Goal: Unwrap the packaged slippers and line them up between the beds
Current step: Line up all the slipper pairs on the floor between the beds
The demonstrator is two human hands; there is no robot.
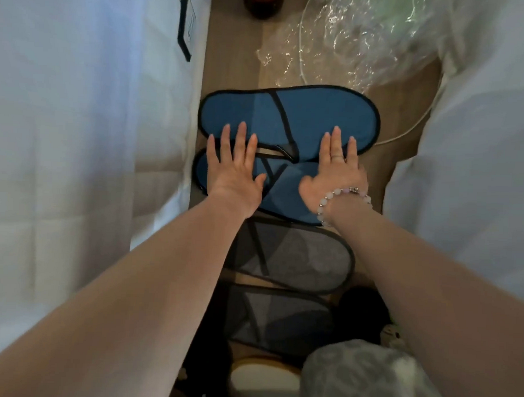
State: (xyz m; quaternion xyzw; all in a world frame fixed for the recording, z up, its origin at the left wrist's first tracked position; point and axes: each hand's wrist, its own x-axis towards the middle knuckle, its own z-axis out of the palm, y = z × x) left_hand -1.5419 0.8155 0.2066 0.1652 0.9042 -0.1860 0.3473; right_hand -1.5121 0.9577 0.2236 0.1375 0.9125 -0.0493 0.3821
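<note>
Two flat blue slippers with black trim lie crosswise on the wooden floor between two white beds: the far blue slipper point(305, 113) and the near blue slipper point(281, 196) touching it. My left hand point(235, 170) lies flat with straight fingers across their left ends. My right hand point(336, 171), with a ring and bead bracelet, lies flat on their right ends. Closer to me are two grey slippers with black trim, the upper grey slipper point(300, 259) and the lower grey slipper point(277, 320), partly under my arms.
Crumpled clear plastic wrapping point(358, 38) lies on the floor beyond the slippers. A dark bottle point(263, 2) stands at the far end. White bedding point(88, 133) walls the left side, more bedding point(476, 152) the right. A thin white cable point(405, 133) runs along the right.
</note>
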